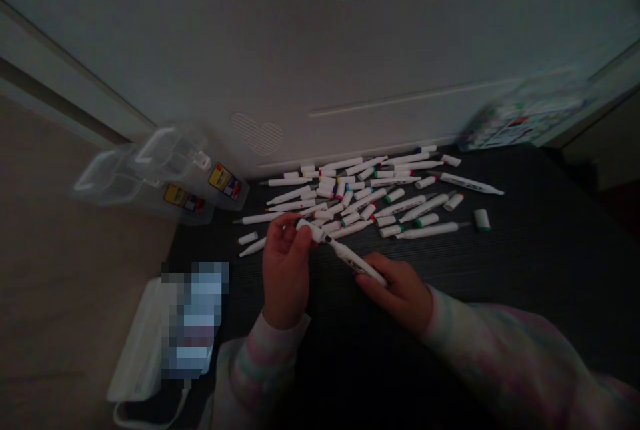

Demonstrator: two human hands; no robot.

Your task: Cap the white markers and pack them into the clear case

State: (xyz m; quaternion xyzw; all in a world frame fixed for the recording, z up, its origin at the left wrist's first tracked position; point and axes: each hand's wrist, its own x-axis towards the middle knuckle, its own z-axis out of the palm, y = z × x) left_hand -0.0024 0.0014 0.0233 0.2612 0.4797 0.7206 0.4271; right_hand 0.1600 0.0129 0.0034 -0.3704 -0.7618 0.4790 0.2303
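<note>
My left hand (287,263) pinches a white marker cap (311,231) between thumb and fingers. In my right hand (397,283) is a white marker (353,259) with dark print on its barrel, its bare tip pointing at the cap's mouth. Tip and cap are very close; whether they touch I cannot tell. Beyond both hands lie several uncapped white markers (433,230) and loose caps with coloured ends, spread in a heap. A green-rimmed cap (482,220) lies apart at the right of the heap.
Two clear plastic cases (227,187) with yellow labels stand at the back left. A clear pack with coloured contents (525,125) leans on the pale panel (300,50) at the back right. Left on the dark table (540,250) are a blurred-out phone (200,320) and a white object with a cable (140,343).
</note>
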